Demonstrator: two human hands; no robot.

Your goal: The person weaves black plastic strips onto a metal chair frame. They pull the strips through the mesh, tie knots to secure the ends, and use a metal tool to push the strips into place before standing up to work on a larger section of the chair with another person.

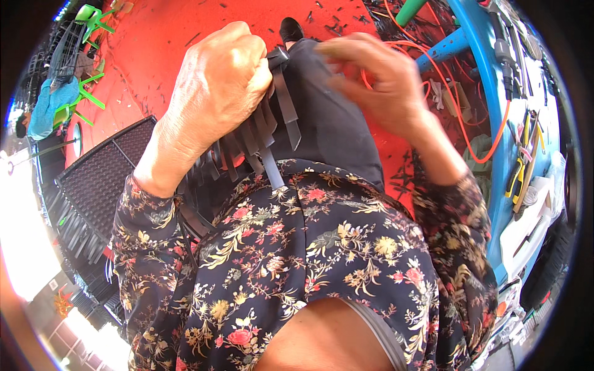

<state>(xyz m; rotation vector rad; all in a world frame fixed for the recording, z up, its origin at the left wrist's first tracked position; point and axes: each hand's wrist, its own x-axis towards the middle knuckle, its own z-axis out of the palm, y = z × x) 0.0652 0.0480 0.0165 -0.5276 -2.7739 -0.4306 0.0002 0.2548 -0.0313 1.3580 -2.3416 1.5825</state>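
Note:
My left hand (223, 80) is closed in a fist above my lap, around dark plastic strips whose other ends stick out below it. A folded black strip (278, 57) shows beside its thumb, and flat strip ends (286, 108) hang toward my shirt. What lies inside the fist is hidden. To the right, my right hand (380, 80) is raised, slightly blurred, with its fingers apart and nothing visible in them. Left of my left forearm lies a black woven panel (105, 167) with a fringe of loose strips (83, 232). Whether the held strips join it cannot be seen.
Black scraps litter the red floor (179, 37). On the right, a blue table (498, 204) carries yellow-and-black pliers (515, 176) and other tools. An orange hose (501, 133) loops below its edge. Bright green legs (93, 93) and a blue cloth (46, 108) are at far left.

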